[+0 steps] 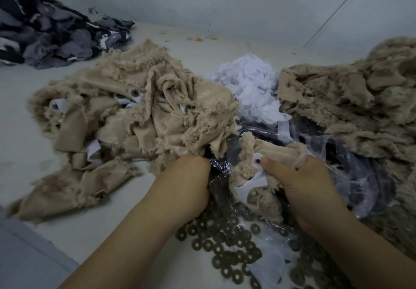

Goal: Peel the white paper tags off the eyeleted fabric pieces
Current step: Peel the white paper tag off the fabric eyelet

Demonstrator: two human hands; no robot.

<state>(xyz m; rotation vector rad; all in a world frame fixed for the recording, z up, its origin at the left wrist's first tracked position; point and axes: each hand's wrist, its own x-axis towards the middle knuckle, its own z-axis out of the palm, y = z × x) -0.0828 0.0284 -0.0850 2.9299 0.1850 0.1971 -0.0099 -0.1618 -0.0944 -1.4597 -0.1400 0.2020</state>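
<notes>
My right hand (304,185) grips a beige furry fabric piece (267,151), the thumb pressed beside its dark eyelet (257,160). A white paper tag (252,186) hangs from that piece below the thumb. My left hand (186,182) is closed at the lower edge of a big heap of beige eyeleted pieces (139,113); what it holds is hidden. Several white tags (135,98) show among that heap.
A pile of peeled white paper (249,83) lies at the back centre. Another beige fabric heap (360,101) fills the right. Dark grey fabric scraps (51,32) lie far left. Clear plastic bags (351,171) and several loose brown rings (227,241) sit between my arms.
</notes>
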